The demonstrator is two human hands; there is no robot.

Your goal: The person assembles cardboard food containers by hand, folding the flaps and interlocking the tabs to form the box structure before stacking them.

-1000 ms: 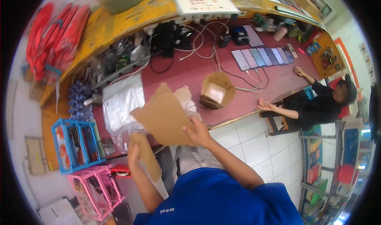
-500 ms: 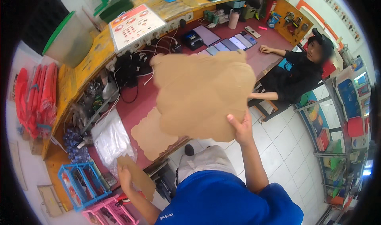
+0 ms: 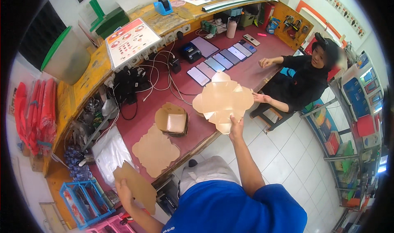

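Note:
My right hand [image 3: 236, 129] grips the near edge of a flat, unfolded cardboard box blank [image 3: 221, 98], thumb on top, held out over the table's edge. A person's open hand [image 3: 262, 98] reaches the blank's right side; whether it touches, I cannot tell. At lower left my left hand [image 3: 124, 192] is closed on the edge of a second cardboard sheet [image 3: 139, 188], tilted and seen from its darker side. Between them another cardboard blank [image 3: 156, 151] lies flat on the table. Just beyond it stands a stack of folded, open-topped cardboard boxes [image 3: 172, 120].
Several phones [image 3: 222, 60] lie in a row on the red table [image 3: 141, 110], near loose cables [image 3: 158, 75]. A clear plastic bag [image 3: 113, 153] and a blue basket [image 3: 84, 200] are at left. The person in black [image 3: 303, 85] sits at right beside shelves [image 3: 328, 130].
My right hand has carried its blank lower and farther away, toward the person, whose hand now reaches its side. The folded boxes and more phones have come into sight.

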